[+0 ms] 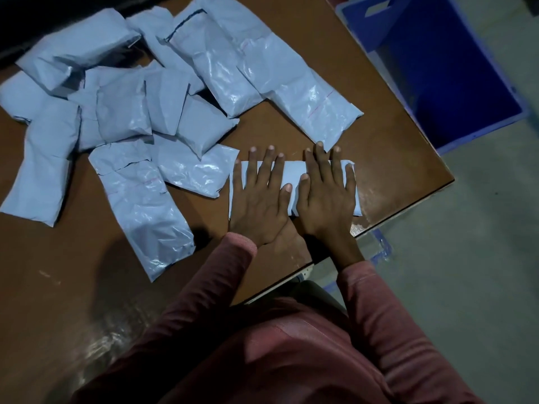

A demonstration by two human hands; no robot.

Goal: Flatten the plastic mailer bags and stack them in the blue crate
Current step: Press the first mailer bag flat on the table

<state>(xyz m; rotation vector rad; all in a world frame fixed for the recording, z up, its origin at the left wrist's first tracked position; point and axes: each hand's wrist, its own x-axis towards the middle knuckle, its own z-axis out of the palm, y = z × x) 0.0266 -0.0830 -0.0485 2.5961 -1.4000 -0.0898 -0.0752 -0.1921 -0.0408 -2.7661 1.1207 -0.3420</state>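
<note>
The left hand [259, 205] and right hand [323, 199] lie flat side by side, fingers straight and spread, pressing one mailer bag [291, 172] onto the table [393, 147]. This bag sits close to the table's corner edges. Loose bags [131, 118] crowd its left. Up and right of it, past bare tabletop and the edge, stands the blue crate [437, 68].

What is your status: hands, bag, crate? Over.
Left hand, right hand open, pressing one bag flat. Crate beside table, no bags seen inside. Other bags piled left, nothing blocking.
</note>
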